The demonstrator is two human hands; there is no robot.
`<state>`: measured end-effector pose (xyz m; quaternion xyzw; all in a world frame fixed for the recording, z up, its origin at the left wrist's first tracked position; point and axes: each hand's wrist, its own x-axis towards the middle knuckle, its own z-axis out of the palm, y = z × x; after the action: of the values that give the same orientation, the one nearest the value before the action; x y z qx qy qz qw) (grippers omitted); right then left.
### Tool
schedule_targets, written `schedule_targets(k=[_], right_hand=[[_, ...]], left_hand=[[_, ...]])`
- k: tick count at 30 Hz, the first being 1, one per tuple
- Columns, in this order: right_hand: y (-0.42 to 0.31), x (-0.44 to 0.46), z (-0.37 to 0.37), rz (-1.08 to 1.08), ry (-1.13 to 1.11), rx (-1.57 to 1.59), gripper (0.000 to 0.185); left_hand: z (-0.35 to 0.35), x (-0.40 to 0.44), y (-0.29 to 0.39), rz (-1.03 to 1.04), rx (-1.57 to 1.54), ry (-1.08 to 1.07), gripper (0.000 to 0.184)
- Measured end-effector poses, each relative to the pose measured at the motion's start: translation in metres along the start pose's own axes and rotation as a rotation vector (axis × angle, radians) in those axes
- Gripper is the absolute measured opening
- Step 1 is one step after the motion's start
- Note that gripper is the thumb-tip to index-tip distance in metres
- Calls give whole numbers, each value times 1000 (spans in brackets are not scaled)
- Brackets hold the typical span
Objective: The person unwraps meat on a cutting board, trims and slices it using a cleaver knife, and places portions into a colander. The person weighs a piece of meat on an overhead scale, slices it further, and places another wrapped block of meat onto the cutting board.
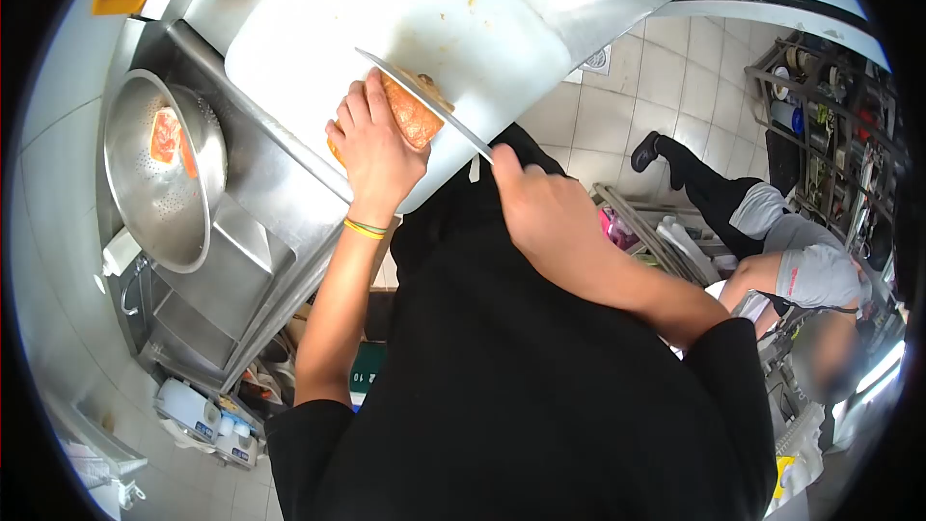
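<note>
An orange chunk of food (413, 123), with a mottled surface, rests on the white cutting board (299, 39) near its front edge; its exact kind is unclear. My left hand (378, 154) is closed over the chunk's left side, fingers bunched along the top and pressing it down. In my right hand (550, 205) is the handle of a long kitchen knife (463, 131). The blade lies across the top of the chunk, just right of my left fingertips, its tip pointing to the upper left. How deep the edge sits cannot be seen.
Left of the board, a perforated metal colander (145, 212) holds a few orange-red pieces (166, 135) over the steel sink (193, 323). Small orange scraps (474, 2) dot the board. Behind on the right, another person (781, 241) is near a loaded shelf rack (839, 125).
</note>
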<state>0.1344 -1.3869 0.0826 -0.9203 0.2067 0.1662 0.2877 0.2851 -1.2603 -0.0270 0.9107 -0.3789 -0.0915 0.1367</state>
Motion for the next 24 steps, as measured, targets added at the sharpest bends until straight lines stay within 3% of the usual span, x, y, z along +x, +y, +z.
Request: schedule_targets(k=[5,7,11,13,17,19,21,23,24], right_hand=[[0,57,6,-75,-51,86,16],[7,40,6,-33,-44,148,28],[7,6,-4,166,-349,-3,41],[17,31,23,-83,-24,73,40],[9,129,45,-106,68,121,32],[10,150,43,-121,140,186,33],[30,166,26,-247,51,211,37],[52,154,11,-325,165,264,36],[55,138,-7,-326,199,226,33]], left_hand=[[-1,4,4,-2,2,-6,95],[-4,-1,4,-8,-5,-25,96],[-4,4,1,-14,-10,-57,96],[-2,2,2,0,-7,-53,96],[0,3,-1,23,65,44,96],[-4,1,0,30,-10,-28,94],[-8,4,-6,18,-22,-6,98],[-21,4,-15,-10,-261,-199,104],[-16,13,-32,-15,-484,-174,87]])
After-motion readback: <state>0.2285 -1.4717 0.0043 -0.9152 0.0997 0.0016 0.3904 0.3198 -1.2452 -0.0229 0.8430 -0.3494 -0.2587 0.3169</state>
